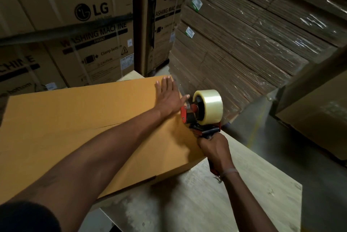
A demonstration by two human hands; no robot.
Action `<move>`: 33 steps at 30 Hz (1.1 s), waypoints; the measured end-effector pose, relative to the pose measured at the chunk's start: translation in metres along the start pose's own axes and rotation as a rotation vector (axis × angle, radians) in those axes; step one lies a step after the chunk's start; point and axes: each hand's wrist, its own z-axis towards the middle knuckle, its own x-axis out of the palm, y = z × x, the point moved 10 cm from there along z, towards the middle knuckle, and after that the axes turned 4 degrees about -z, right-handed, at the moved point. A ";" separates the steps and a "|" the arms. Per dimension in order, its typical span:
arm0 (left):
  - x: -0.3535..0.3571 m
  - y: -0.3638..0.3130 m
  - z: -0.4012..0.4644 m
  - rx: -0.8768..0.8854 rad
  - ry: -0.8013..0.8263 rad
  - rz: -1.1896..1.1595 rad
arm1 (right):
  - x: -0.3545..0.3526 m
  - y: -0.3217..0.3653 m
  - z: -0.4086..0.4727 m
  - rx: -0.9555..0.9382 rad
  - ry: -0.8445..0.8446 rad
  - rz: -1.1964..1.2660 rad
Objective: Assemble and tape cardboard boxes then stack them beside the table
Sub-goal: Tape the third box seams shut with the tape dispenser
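Warehouse corner: washing-machine cartons (90, 25) stacked at far left, a wrapped pallet of flat cardboard (244, 40) at far right, concrete floor beyond. A pale wooden counter (216, 203) carries the work.

Right hand (216, 151), the working grip, is curled tight round the handle of the tape dispenser (201, 115); roll of clear tape (210, 106) sits on top. The dispenser's red head meets the right end of the cardboard box (75, 128), at the top edge where the flap seam runs out.

Left hand (169, 98) lies flat, fingers straight, palm pressing the box top near its far right corner, thumb just beside the dispenser. It holds nothing, only pins the flaps.

The box lies across the left and centre of the counter, its right end toward the counter's middle. A faint dark seam line crosses the top; whether tape already covers it cannot be told.

Judgement: this is the taping step, at the box end.
- Keep the flat palm down so the flaps stay level.
- Carry the tape over the edge and down the end wall, head pressed firm.
- Tear with a sharp tilt against the blade.
- Keep the thumb away from the cutter.
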 end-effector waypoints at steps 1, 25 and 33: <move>0.003 0.000 -0.001 -0.002 0.012 0.016 | 0.000 0.000 0.000 0.003 0.001 -0.006; 0.021 -0.027 -0.033 -0.109 0.087 0.111 | -0.015 -0.049 -0.045 0.039 0.040 0.143; 0.018 -0.027 -0.034 -0.118 0.121 0.157 | -0.023 -0.076 -0.062 0.033 0.042 0.097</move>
